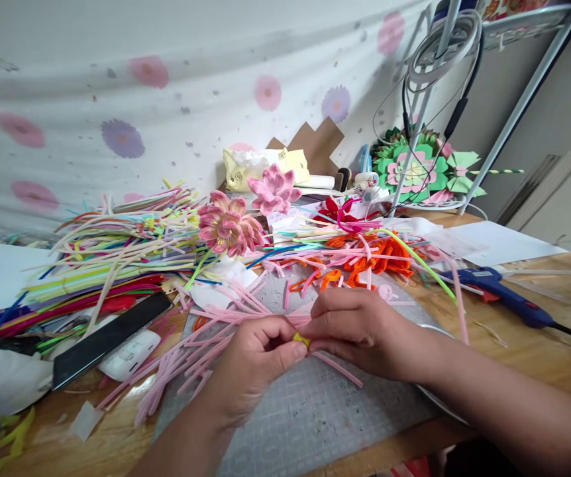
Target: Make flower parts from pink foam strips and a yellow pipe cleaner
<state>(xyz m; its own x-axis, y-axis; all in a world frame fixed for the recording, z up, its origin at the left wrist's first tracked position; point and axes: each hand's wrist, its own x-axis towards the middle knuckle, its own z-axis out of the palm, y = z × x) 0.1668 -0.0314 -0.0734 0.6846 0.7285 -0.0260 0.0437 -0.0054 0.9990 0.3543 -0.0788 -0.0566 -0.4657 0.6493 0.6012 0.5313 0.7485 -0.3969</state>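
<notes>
My left hand and my right hand meet over a grey cutting mat. Between their fingertips is a small yellow piece of pipe cleaner, pinched from both sides; most of it is hidden by the fingers. Many pink pipe cleaners fan out beside and behind my left hand. One pink pipe cleaner lies on the mat just below my right hand. Orange bent pipe cleaners lie beyond the hands.
A blue glue gun rests at the right with its cord. On the left are a phone, a white device and a heap of coloured pipe cleaners. Pink flowers stand behind. A metal rack holds coiled cables.
</notes>
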